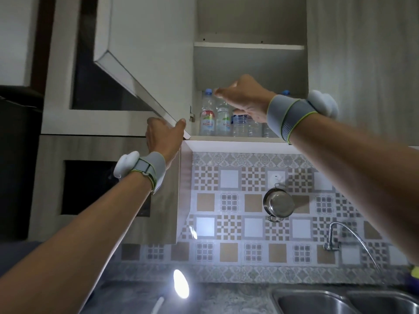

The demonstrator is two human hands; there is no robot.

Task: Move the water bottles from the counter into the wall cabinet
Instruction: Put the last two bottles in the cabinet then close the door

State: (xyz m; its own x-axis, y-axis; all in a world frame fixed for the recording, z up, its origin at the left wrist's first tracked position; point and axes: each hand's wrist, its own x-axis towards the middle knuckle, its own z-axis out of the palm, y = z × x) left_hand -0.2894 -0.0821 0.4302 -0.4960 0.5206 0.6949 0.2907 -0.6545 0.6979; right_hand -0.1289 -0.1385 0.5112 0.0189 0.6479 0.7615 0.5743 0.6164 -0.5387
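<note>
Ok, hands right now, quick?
Left hand: grips the cabinet door edge.
Right hand: at the bottles, grip cannot be told.

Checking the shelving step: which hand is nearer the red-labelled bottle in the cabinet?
Right. The right hand reaches into the cabinet, fingertips beside the cap of the red-labelled bottle; the left hand grips the lower edge of the cabinet door, outside, lower left.

Clear water bottles [207, 118] stand upright, packed side by side, on the bottom shelf [226, 138] of the open wall cabinet [249, 69]. Below, a steel sink [328, 302] is set into the grey counter [226, 298].
</note>
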